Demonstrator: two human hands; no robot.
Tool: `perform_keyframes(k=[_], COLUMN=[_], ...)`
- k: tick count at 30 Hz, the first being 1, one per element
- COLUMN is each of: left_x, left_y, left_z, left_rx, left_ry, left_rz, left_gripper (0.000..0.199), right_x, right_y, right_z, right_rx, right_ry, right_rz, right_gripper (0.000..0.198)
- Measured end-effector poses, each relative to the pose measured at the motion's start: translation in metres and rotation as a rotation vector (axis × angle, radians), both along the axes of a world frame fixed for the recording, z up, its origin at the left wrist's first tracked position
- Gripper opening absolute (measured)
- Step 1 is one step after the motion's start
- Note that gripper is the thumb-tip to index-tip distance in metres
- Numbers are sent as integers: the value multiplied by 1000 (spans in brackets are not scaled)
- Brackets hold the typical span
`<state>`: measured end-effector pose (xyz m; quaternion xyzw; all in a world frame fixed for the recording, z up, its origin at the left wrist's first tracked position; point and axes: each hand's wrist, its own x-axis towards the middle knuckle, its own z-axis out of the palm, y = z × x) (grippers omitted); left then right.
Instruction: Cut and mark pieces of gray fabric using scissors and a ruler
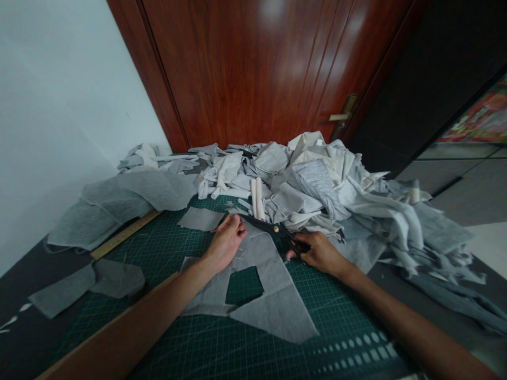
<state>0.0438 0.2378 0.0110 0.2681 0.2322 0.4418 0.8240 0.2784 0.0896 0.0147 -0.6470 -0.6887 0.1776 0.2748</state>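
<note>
My right hand (pixel 320 252) is wrapped round the handles of black scissors (pixel 277 229) with a brass-coloured pivot. Their blades point left towards my left hand (pixel 226 241), whose fingers are pinched together at the top edge of a grey piece of fabric (pixel 273 311). This fabric lies flat below both hands and has a four-sided opening through which green shows. A smaller grey scrap (pixel 201 218) lies just beyond my left hand. How far the blades are parted is hard to make out.
A green cutting mat (pixel 158 338) covers the table. Heaped grey and white fabric pieces (pixel 312 184) line the far and right sides. Grey cloth (pixel 99 206) lies at left beside a wooden ruler (pixel 124 234). Behind stands a brown wooden door (pixel 257 74).
</note>
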Motion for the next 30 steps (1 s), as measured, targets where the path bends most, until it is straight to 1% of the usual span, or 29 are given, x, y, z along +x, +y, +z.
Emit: perform_keyframes(k=[4,8,11,14,17,19,23,26,30], left_x=[0,-1,-2,-4,-4,-4,-3,-3,-2], left_y=[1,1,0,-1,-2,-2,-3,-5,-6], left_z=[2,9,15,18,20,21,23,23,21], left_rx=[-46,-104,-135,-142,-133,-123,-108,-97,-77], left_ry=[-4,-7,-12,-26,-38,-41,-43,-40,-19], left_rz=[0,-11,-29,-37,-44,-54,-73,-66,-33], left_gripper=[32,19,15,19,25,24,18,19,19], right_x=[-1,-2,-2,-3,-6,-9,-15,-15,-10], right_y=[0,0,0,0,-2,-3,-4,-4,-9], right_z=[2,2,2,3,8,13,19,22,27], right_rx=[10,6,22,55,55,10,-165,-282,-349], right_ry=[28,76,79,-28,-231,-352,-506,-527,-493], right_rz=[-30,-74,-146,-247,-335,-373,-405,-385,-305], right_gripper=[37,46,48,42,32,26,23,33,46])
